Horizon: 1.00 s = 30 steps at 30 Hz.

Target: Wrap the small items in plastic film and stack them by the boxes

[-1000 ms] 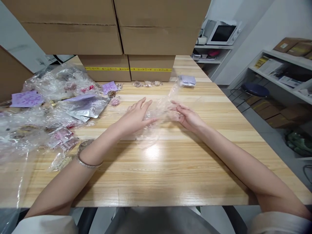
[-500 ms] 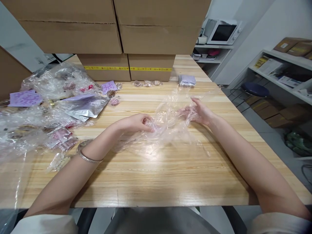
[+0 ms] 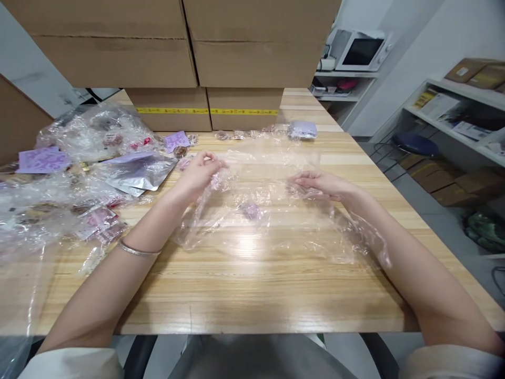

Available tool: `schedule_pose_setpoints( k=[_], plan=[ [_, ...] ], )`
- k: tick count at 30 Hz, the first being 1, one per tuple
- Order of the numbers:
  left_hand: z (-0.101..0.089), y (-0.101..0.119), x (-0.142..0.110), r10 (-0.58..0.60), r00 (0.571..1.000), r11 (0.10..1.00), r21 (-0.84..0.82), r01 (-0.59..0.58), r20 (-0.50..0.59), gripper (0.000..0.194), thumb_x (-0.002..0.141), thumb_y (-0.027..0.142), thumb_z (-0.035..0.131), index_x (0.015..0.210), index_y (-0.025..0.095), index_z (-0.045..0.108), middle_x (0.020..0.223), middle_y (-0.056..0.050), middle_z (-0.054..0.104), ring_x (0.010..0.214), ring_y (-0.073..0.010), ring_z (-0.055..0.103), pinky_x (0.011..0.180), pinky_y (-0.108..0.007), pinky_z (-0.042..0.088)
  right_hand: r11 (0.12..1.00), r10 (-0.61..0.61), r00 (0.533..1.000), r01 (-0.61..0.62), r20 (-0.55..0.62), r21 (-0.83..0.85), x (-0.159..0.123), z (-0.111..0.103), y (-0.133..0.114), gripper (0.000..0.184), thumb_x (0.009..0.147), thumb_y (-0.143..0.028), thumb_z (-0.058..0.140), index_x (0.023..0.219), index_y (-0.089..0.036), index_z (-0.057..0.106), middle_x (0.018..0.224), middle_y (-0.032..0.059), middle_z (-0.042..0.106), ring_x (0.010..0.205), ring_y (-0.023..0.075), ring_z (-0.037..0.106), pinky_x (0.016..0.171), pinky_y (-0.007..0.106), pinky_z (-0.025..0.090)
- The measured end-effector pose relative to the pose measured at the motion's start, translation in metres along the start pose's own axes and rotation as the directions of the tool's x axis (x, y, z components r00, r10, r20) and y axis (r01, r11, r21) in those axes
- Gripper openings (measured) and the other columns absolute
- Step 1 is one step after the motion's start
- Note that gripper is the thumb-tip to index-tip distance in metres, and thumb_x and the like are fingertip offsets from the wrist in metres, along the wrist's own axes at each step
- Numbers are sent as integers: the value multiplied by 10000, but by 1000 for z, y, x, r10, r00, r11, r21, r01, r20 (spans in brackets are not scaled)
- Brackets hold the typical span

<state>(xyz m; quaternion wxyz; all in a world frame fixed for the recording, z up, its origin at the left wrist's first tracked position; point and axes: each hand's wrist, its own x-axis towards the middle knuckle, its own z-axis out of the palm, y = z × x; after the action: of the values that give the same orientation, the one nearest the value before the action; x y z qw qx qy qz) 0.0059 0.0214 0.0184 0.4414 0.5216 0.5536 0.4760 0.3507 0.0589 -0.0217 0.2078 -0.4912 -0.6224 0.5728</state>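
Note:
A clear plastic bag point(image 3: 276, 221) lies spread and crumpled over the middle of the wooden table. My left hand point(image 3: 203, 171) is closed, pinching the bag's left edge. At the right side, my right hand point(image 3: 317, 184) is also closed on the film, fingers held together. A small pink-purple packet point(image 3: 251, 210) shows through the plastic between my hands. Whether it lies inside or under the bag, I cannot tell. The bag's right part drapes against my right forearm, and its far edge reaches a purple-grey packet point(image 3: 303, 129).
Brown cardboard boxes point(image 3: 169, 110) stand stacked along the back. On the left are a heap of clear bags with small packets point(image 3: 94, 131), silver pouches point(image 3: 145, 171) and purple cards point(image 3: 43, 159). Beyond the table's right edge are a blue stool point(image 3: 414, 145) and shelves point(image 3: 457, 113).
My hands have moved apart, the left one leftward and away from me. The bunched bag is now spread out wider, and the pink-purple packet shows clearly between my hands.

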Motion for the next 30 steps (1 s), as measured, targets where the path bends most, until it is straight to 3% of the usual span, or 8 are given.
schedule_pose_setpoints(
  k=[5,8,13,15,18,22,25,30],
  plan=[
    [-36,-9,28,33,960,996,-74,-56,-278,300,664,101,694,850,208,484,690,46,560,504,-74,446,483,-191,324,949,129,989,-145,-72,-280,-8,-23,4,449,785,-640,677,665,-215,597,503,0,511,427,114,423,394,258,354],
    [-49,-17,34,25,953,999,29,-18,-301,224,695,88,610,860,202,510,713,35,555,553,-79,505,548,-196,408,900,170,981,-194,-96,-391,-12,-33,3,551,755,-712,644,576,-216,482,486,-30,432,430,91,349,433,258,319],
    [-53,-23,28,-232,973,885,412,219,-20,108,603,77,636,642,177,627,535,0,569,514,-155,538,566,-277,439,730,183,941,-323,-283,-602,-13,-43,2,480,739,-667,667,751,-191,613,721,61,625,689,210,605,654,331,480],
    [-52,-20,25,-283,942,773,625,114,179,86,593,108,661,612,192,671,569,-7,625,588,-181,584,631,-284,457,581,141,884,-438,-445,-686,-13,-39,-2,583,719,-598,722,1051,-124,657,997,183,683,923,332,655,793,422,511],
    [-49,-17,23,-242,850,631,741,-228,467,105,676,234,655,739,210,735,836,-20,731,801,-199,641,752,-275,465,427,-213,777,-472,-593,-771,-14,-16,-13,880,800,-561,650,1457,-35,394,1410,319,472,1285,469,476,1021,603,394],
    [-42,-22,20,-189,714,663,624,-413,674,263,788,395,610,854,179,745,938,-56,727,840,-200,636,772,-288,464,315,-547,801,-73,-244,-946,-7,36,-18,723,990,-536,298,1556,-89,239,1596,201,295,1494,351,209,1209,573,149],
    [-31,-28,16,-78,676,725,507,-466,733,337,848,449,579,947,185,762,1082,-71,721,975,-217,627,879,-304,457,322,-439,897,199,40,-925,1,65,-4,736,997,-600,212,1567,-135,234,1630,128,245,1517,281,148,1241,497,113],
    [-12,-31,2,53,548,764,319,-561,835,444,972,482,442,1255,227,671,1381,-81,594,1259,-228,526,1103,-353,339,426,-352,934,218,61,-878,8,72,19,769,979,-663,144,1580,-187,201,1643,94,194,1520,254,119,1241,485,125]
  ],
)
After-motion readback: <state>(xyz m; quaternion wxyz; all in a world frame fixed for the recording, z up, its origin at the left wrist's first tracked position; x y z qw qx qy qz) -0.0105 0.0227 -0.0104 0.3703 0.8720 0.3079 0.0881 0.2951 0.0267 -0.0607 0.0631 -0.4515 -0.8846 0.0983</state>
